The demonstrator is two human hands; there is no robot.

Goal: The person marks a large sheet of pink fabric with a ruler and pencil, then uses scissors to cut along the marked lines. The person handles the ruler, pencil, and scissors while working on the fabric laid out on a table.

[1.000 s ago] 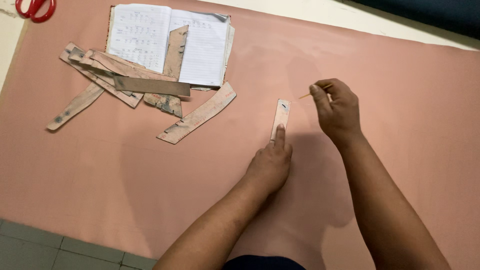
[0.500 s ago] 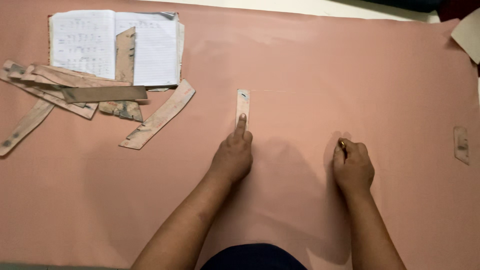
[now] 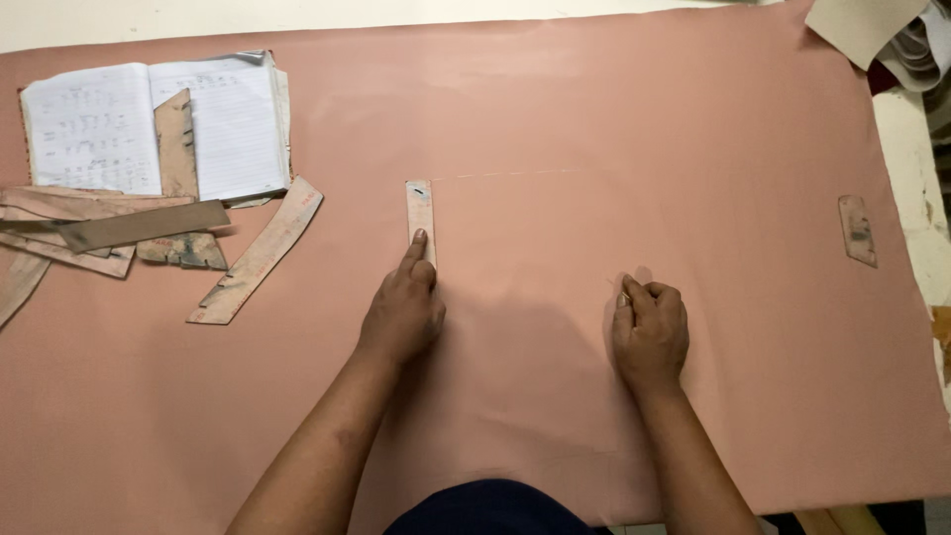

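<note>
Left hand (image 3: 404, 315) presses one fingertip on the small strip (image 3: 420, 219) ahead; right hand (image 3: 650, 327) is fisted, its contents indiscernible, on the pink cloth (image 3: 555, 119).

Head cam, steep down, close

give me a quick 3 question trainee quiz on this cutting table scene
1. True or false: the left hand presses one finger on the small strip.
2. What lies open at the far left of the pink fabric? A) a notebook B) a laptop C) a box
3. Fill in: the right hand is closed in a ____ on the fabric.

Key: 1 true; 2 A, the notebook; 3 fist, with a small thing pinched in it, too small to tell.
</note>
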